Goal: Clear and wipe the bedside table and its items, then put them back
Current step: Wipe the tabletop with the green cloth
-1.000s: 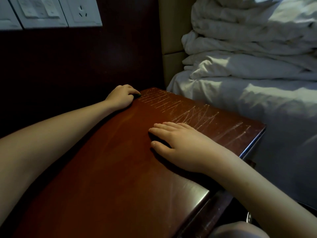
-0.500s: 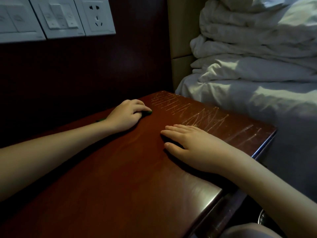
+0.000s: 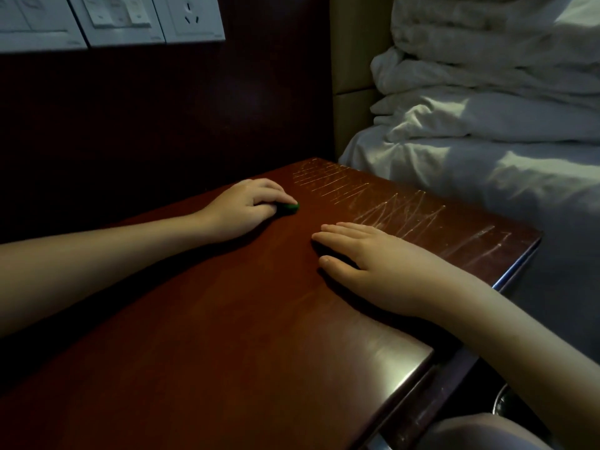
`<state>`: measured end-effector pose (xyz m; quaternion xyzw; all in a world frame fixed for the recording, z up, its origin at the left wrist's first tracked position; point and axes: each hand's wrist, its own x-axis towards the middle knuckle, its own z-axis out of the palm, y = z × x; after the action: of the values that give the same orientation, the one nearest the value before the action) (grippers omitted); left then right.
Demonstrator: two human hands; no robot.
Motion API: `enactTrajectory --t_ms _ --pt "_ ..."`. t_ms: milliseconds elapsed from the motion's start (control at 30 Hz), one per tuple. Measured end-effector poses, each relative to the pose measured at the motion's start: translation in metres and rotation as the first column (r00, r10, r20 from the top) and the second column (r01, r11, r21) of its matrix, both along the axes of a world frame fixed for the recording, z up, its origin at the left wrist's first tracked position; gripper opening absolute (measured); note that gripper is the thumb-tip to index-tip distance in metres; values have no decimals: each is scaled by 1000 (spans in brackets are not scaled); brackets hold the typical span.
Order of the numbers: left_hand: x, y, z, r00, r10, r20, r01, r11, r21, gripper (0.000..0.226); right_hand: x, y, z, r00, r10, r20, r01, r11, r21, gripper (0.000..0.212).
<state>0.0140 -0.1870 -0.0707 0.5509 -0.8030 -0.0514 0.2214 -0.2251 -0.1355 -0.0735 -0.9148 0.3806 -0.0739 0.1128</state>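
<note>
The dark red wooden bedside table (image 3: 227,319) fills the middle of the view, with pale scratch marks along its far right side. My left hand (image 3: 242,207) lies curled near the table's back edge and grips a small green thing (image 3: 289,207), most of it hidden under my fingers. It looks like a cloth or sponge, but I cannot tell which. My right hand (image 3: 373,254) rests flat on the tabletop with straight fingers, just in front of the scratches. No other items stand on the table.
A dark wooden wall panel (image 3: 162,118) rises behind the table, with white switches and a socket (image 3: 188,17) at the top left. A bed with white crumpled bedding (image 3: 487,131) borders the table on the right. A dark round object (image 3: 501,404) shows below the table's front corner.
My left hand has slid with the green thing away from the back corner, toward the table's middle. My right hand has stayed flat in place. The view has shifted slightly.
</note>
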Motion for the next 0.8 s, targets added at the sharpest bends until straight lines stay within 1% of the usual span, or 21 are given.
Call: enactTrajectory --t_ms 67,267,533,600,800 --pt "3 -20 1 999 41 -12 -41 999 8 34 0 0 0 1000 0 -6 0 1000 -9 53" --pt "11 -82 2 969 241 45 -241 970 -5 39 -1 0 0 1000 4 -12 -4 1000 -7 53" --pt "8 -126 4 921 384 64 -384 923 -2 47 -1 -3 -1 1000 11 0 -11 1000 -6 54" --pt "7 -135 4 916 396 58 -397 918 -5 47 -1 -3 -2 1000 13 10 -13 1000 -10 54" --pt "9 -150 5 932 355 69 -358 933 38 50 -1 -3 -2 1000 10 8 -9 1000 -6 54"
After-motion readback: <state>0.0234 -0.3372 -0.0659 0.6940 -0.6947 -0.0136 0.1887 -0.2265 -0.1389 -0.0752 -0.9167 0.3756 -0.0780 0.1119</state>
